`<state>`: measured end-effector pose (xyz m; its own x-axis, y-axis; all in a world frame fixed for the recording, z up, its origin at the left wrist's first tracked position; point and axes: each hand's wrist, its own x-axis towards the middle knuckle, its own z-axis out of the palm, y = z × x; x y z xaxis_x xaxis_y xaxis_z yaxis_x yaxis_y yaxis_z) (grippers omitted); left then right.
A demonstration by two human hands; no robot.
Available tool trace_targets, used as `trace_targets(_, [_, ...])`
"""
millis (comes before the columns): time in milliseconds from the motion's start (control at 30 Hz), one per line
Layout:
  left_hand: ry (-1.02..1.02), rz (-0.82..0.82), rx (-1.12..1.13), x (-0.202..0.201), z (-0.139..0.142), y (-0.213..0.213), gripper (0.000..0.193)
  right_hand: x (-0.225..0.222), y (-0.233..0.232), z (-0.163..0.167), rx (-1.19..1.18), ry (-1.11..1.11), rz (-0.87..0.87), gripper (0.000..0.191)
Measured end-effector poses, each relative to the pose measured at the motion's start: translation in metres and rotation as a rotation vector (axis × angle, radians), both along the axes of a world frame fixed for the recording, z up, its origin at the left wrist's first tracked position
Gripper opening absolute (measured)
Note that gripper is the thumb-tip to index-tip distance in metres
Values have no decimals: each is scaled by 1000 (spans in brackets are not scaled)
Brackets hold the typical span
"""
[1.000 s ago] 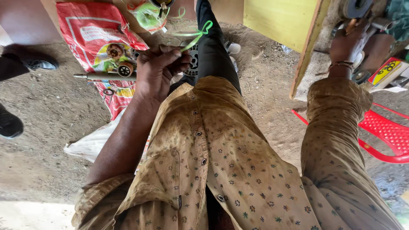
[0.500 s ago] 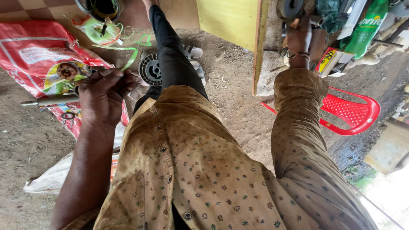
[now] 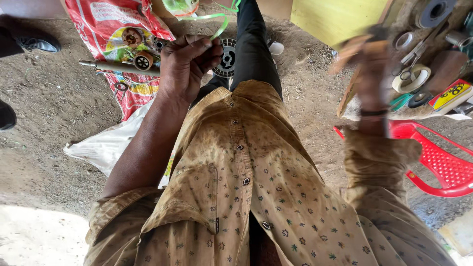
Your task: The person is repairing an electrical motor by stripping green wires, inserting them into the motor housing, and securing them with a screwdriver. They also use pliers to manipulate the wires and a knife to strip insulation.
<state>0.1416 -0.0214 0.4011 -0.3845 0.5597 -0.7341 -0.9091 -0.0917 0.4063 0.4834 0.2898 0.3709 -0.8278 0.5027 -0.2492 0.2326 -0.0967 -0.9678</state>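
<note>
My left hand is closed in a fist in front of my shirt, pinching a thin green plastic strip that runs up and out of view. A long metal rod reaches from the left up to this fist; whether the hand grips it I cannot tell. My right hand is raised and blurred beside the cluttered shelf at the upper right. Something brownish shows at its fingers, too blurred to name.
A red printed sack on the dirt floor carries small round metal parts. A black finned disc lies by my dark trouser leg. Tape rolls sit at the upper right, above a red plastic chair. Another person's shoe is at the upper left.
My right hand has come away from the shelf and is moving, now blurred. My left hand stays closed on the green strip. The view has swung back leftward.
</note>
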Motion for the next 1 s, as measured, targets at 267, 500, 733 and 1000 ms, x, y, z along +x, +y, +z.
trace_targets(267, [41,-13,-7,-1,16,5,1,-135,-156,13,458,-165,468,24])
trace_targets(500, [30,-25,-24,1,18,0,4,-169,-135,51,587,-139,554,37])
trace_targets(733, [56,-125,19,-7,12,-7,1,-173,-123,65,700,-100,590,40])
trace_targets(1000, [-40,-136,87,-21,16,-6,4,-183,-109,87,449,-230,608,34])
